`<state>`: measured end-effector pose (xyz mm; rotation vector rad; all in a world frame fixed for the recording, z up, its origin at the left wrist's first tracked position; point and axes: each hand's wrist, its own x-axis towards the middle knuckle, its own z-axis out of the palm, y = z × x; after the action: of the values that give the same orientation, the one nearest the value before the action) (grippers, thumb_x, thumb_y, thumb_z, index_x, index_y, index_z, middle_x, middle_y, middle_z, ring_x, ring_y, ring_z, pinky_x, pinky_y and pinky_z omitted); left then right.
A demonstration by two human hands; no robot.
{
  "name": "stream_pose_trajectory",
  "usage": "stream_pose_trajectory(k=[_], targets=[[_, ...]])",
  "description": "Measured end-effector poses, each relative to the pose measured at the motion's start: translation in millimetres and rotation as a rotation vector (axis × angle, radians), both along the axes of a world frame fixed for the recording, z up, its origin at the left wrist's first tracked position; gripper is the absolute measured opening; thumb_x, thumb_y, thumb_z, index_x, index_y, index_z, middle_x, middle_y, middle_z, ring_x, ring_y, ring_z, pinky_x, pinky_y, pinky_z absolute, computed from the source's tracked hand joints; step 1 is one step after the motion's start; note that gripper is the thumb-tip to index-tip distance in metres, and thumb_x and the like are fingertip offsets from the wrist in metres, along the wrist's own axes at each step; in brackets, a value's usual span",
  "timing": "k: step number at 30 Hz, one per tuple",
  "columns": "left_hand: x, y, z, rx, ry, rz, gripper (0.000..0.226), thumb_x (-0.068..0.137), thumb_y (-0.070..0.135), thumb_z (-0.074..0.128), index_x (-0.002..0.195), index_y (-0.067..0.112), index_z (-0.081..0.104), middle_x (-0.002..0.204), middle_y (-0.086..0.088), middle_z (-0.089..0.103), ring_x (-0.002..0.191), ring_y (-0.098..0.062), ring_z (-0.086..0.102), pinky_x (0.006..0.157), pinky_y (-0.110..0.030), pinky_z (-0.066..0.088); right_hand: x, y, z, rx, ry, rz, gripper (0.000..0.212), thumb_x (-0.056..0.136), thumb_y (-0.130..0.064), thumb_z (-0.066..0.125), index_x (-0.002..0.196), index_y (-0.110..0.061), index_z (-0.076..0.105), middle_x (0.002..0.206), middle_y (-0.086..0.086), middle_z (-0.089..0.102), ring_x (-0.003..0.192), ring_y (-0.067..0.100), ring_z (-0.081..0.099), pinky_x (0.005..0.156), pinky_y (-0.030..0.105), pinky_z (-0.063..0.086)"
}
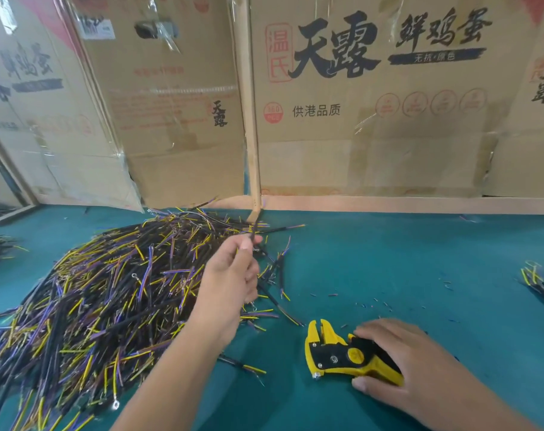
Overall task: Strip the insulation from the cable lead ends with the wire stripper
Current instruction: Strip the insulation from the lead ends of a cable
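Pinching one thin black cable (254,232) with my left hand (233,275), my right hand (398,359) grips the yellow plastic stripper (336,353) nearby.

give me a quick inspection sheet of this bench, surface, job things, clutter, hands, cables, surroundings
surface: teal mat, bare in the middle.
job's things: yellow and black wire stripper lying on the mat; one cable lifted off the pile.
clutter: small offcuts of insulation scattered on the mat beyond the stripper.
grippers: left hand pinches the lifted cable; right hand grips the stripper's handles.
cables: large pile of cables on the left, black with yellow and purple leads; smaller bundle at the right edge.
surroundings: cardboard boxes with printed lettering stand behind the bench.
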<state>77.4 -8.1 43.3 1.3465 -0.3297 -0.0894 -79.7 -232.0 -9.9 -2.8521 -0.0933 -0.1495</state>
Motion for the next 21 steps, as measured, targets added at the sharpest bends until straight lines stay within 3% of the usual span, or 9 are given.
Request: stream_pose_trajectory(k=[4, 6, 9, 11, 15, 17, 19, 21], targets=[[-11, -9, -3, -0.034, -0.041, -0.202, 0.013, 0.105, 0.008, 0.042, 0.105, 0.006, 0.055, 0.076, -0.003, 0.06, 0.058, -0.013, 0.049, 0.053, -0.022, 0.041, 4, -1, 2, -0.03, 0.002, 0.019, 0.066, 0.082, -0.085, 0.039, 0.139, -0.052, 0.028, 0.129, -0.04, 0.023, 0.115, -0.028, 0.012, 0.091, -0.007, 0.006], [-12, -12, -6, -0.038, -0.002, -0.238, 0.012, 0.104, 0.011, 0.045, 0.106, 0.007, 0.056, 0.073, -0.003, 0.054, 0.053, -0.014, 0.042, 0.049, -0.023, 0.037, 7, 0, 5, -0.027, 0.02, 0.017, 0.065, 0.083, -0.085, 0.039, 0.138, -0.051, 0.03, 0.128, -0.039, 0.026, 0.116, -0.028, 0.013, 0.091, -0.007, 0.007], [-9, -13, -11, 0.047, -0.021, -0.197, 0.023, 0.105, 0.029, 0.044, 0.106, 0.017, 0.064, 0.062, 0.0, 0.036, 0.047, -0.014, 0.022, 0.044, -0.024, 0.019, 11, -1, 5, -0.019, 0.011, 0.024, 0.081, 0.072, -0.094, 0.019, 0.14, -0.05, 0.028, 0.131, -0.038, 0.024, 0.127, -0.015, 0.019, 0.098, -0.001, 0.005], [-9, -14, -13, 0.097, -0.099, -0.175, 0.025, 0.106, 0.027, 0.044, 0.102, 0.022, 0.068, 0.063, -0.001, 0.038, 0.047, -0.014, 0.025, 0.044, -0.023, 0.022, 10, -2, 7, -0.056, 0.033, 0.026, 0.082, 0.072, -0.093, 0.017, 0.142, -0.05, 0.025, 0.133, -0.038, 0.021, 0.125, -0.016, 0.015, 0.093, -0.005, -0.004], [-11, -17, -15, 0.134, -0.111, -0.205, 0.027, 0.105, 0.017, 0.046, 0.097, 0.024, 0.071, 0.067, 0.0, 0.045, 0.047, -0.011, 0.027, 0.042, -0.019, 0.026, 16, -3, 6, -0.06, 0.007, 0.049, 0.073, 0.081, -0.089, 0.028, 0.143, -0.051, 0.024, 0.143, -0.033, 0.026, 0.122, -0.015, 0.018, 0.087, -0.007, -0.003], [-13, -18, -15, 0.171, -0.134, -0.212, 0.028, 0.106, 0.022, 0.045, 0.099, 0.029, 0.072, 0.062, 0.002, 0.04, 0.045, -0.009, 0.025, 0.041, -0.018, 0.023, 14, -1, 8, -0.028, 0.001, 0.057, 0.073, 0.082, -0.089, 0.028, 0.141, -0.047, 0.032, 0.141, -0.029, 0.031, 0.118, -0.013, 0.024, 0.09, -0.006, 0.003], [-14, -19, -15, 0.209, -0.197, -0.204, 0.03, 0.106, 0.022, 0.045, 0.095, 0.029, 0.072, 0.06, 0.003, 0.042, 0.044, -0.008, 0.029, 0.042, -0.017, 0.026, 11, 0, 8, -0.133, -0.026, 0.07, 0.067, 0.08, -0.09, 0.035, 0.126, -0.044, 0.054, 0.126, -0.026, 0.052, 0.11, -0.012, 0.045, 0.099, 0.0, 0.025], [-15, -19, -16, 0.216, -0.221, -0.199, 0.031, 0.105, 0.015, 0.046, 0.087, 0.024, 0.07, 0.06, 0.004, 0.05, 0.043, -0.009, 0.035, 0.042, -0.017, 0.03, 13, -1, 11, -0.184, -0.111, 0.062, 0.058, 0.078, -0.087, 0.04, 0.092, -0.041, 0.072, 0.096, -0.027, 0.064, 0.084, -0.014, 0.06, 0.076, 0.003, 0.045]])
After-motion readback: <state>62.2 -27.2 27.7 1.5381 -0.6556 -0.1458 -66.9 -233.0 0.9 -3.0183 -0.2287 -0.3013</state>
